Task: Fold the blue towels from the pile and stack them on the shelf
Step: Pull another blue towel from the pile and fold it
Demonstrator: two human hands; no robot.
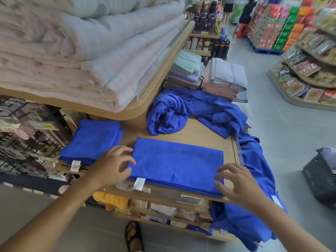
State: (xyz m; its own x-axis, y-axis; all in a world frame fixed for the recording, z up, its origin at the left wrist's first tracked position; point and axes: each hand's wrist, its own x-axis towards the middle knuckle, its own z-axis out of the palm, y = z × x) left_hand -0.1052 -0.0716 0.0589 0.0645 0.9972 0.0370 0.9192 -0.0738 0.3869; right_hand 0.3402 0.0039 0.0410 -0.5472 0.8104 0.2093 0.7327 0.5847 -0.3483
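Observation:
A blue towel [177, 163] lies folded into a long rectangle on the wooden shelf [198, 132], its white label at the near edge. My left hand [113, 163] hovers at its left end with fingers spread, fingertips touching the edge. My right hand [237, 182] hovers over its right end, fingers apart, holding nothing. A stack of folded blue towels [91, 140] sits to the left. The crumpled pile of blue towels [192, 110] lies at the back of the shelf, and more blue cloth [254, 179] hangs over the right edge.
Thick pale blankets [81, 51] fill the upper shelf on the left. Folded pastel towels [223, 79] are stacked behind the pile. A dark basket [321, 177] stands on the floor at right. Lower shelves [163, 210] hold packaged goods. My sandalled foot [133, 237] shows below.

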